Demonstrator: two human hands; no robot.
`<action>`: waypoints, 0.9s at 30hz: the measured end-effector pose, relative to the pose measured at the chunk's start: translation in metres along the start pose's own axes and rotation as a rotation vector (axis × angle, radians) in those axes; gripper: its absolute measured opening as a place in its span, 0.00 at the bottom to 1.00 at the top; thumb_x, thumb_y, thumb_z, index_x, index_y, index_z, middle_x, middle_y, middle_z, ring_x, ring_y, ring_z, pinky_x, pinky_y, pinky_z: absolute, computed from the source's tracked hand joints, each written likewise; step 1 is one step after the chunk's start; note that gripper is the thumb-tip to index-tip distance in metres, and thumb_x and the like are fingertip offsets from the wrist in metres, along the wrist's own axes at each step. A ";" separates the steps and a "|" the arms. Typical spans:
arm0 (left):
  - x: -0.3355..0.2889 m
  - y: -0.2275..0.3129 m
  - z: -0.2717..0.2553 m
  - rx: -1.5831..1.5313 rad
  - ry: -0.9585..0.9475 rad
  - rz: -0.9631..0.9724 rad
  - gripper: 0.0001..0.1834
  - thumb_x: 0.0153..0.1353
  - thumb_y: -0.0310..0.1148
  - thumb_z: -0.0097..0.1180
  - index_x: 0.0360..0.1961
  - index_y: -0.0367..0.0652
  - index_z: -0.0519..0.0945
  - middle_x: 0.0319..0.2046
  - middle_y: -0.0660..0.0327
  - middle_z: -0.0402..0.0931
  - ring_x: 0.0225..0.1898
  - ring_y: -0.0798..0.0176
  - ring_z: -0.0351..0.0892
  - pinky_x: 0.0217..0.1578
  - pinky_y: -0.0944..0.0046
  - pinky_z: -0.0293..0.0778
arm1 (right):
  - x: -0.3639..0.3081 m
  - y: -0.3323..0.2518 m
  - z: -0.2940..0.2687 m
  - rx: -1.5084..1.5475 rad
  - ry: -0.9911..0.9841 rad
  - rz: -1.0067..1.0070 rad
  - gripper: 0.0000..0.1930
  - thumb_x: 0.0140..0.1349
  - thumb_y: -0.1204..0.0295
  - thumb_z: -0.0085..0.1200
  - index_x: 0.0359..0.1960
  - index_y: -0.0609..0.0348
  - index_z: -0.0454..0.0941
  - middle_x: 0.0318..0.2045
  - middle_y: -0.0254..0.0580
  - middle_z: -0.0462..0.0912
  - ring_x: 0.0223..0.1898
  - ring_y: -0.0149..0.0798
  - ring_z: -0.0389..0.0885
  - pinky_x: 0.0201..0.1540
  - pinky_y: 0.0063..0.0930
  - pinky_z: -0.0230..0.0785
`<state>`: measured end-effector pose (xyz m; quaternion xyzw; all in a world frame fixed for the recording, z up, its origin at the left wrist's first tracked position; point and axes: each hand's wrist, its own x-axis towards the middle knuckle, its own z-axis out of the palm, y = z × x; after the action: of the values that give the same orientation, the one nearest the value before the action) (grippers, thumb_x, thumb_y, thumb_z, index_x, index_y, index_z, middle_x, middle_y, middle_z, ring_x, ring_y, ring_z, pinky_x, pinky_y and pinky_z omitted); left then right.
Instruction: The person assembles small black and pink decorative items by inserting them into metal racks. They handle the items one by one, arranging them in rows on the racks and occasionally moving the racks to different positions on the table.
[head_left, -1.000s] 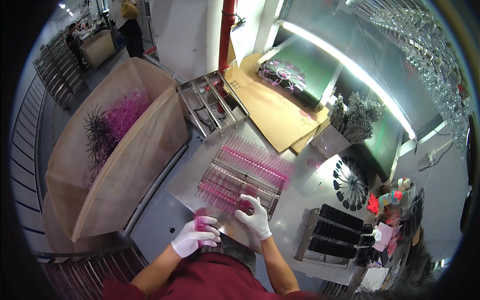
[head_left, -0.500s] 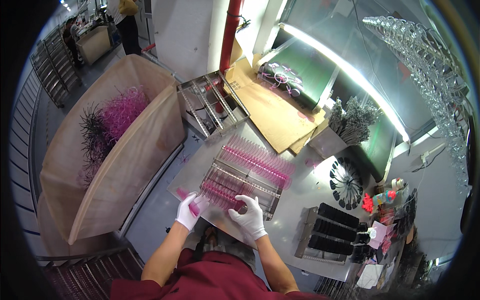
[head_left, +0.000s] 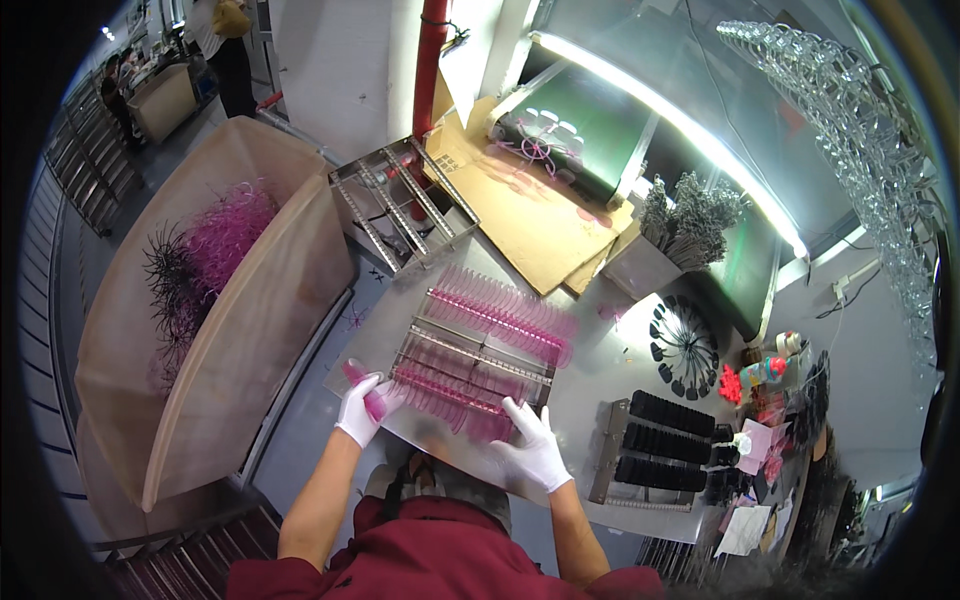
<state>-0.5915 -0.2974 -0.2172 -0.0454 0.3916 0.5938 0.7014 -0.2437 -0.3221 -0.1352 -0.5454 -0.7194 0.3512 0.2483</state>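
Note:
My left hand (head_left: 358,412), in a white glove, is closed around a few translucent pink lens-like pieces (head_left: 375,402) at the near left end of a metal rack (head_left: 470,350). In the rack stand two rows of similar pink pieces, a far row (head_left: 500,312) and a near row (head_left: 450,392). At the near row's right end is my right hand (head_left: 535,448), also gloved, with thumb and fingers apart and nothing seen in it. I cannot tell whether its fingertips touch the row.
At left stands a large tan bin (head_left: 300,270) with pink and black plastic scraps. An unloaded metal rack (head_left: 405,205) lies beyond my rack, beside cardboard (head_left: 540,235). A rack of black pieces (head_left: 665,440) sits at right, near a ring of black paddle shapes (head_left: 685,345). Behind runs a green conveyor (head_left: 600,140).
My right hand has moved right and a little nearer, and its fingers have spread from a curled shape. My left hand stays closed on the pink pieces. The view has shifted slightly.

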 end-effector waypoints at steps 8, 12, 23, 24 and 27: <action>-0.044 0.072 -0.008 0.285 0.080 0.267 0.12 0.70 0.23 0.60 0.51 0.49 0.78 0.31 0.61 0.80 0.26 0.66 0.79 0.25 0.67 0.72 | 0.004 0.014 -0.002 0.127 0.033 0.166 0.32 0.58 0.59 0.76 0.64 0.50 0.81 0.66 0.47 0.83 0.78 0.51 0.67 0.86 0.54 0.37; -0.066 0.080 0.023 0.294 0.070 0.322 0.17 0.70 0.22 0.59 0.58 0.46 0.75 0.33 0.59 0.80 0.29 0.66 0.79 0.28 0.66 0.73 | 0.007 -0.002 0.002 0.063 0.081 0.109 0.32 0.57 0.59 0.76 0.64 0.52 0.81 0.64 0.50 0.84 0.77 0.53 0.69 0.85 0.58 0.38; -0.113 0.040 0.106 0.375 -0.188 0.171 0.26 0.67 0.16 0.61 0.58 0.54 0.68 0.34 0.63 0.76 0.28 0.65 0.79 0.24 0.66 0.69 | 0.005 0.008 -0.007 0.095 0.059 0.079 0.33 0.58 0.64 0.77 0.66 0.52 0.81 0.58 0.45 0.87 0.61 0.46 0.85 0.84 0.60 0.42; -0.116 0.034 0.110 0.401 -0.192 0.158 0.25 0.67 0.16 0.61 0.58 0.54 0.68 0.34 0.63 0.75 0.28 0.65 0.79 0.24 0.65 0.70 | 0.004 0.009 -0.003 0.262 0.118 0.072 0.31 0.56 0.67 0.78 0.63 0.50 0.83 0.56 0.43 0.87 0.57 0.46 0.86 0.84 0.63 0.41; -0.117 0.021 0.117 0.444 -0.240 0.125 0.26 0.67 0.18 0.65 0.57 0.52 0.67 0.35 0.63 0.77 0.29 0.64 0.81 0.24 0.64 0.72 | 0.013 0.012 0.003 0.060 0.109 -0.036 0.28 0.57 0.61 0.76 0.59 0.53 0.84 0.56 0.45 0.87 0.62 0.49 0.82 0.83 0.62 0.46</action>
<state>-0.5501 -0.3225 -0.0579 0.2045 0.4284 0.5368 0.6974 -0.2425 -0.3085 -0.1471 -0.5428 -0.7037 0.3380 0.3096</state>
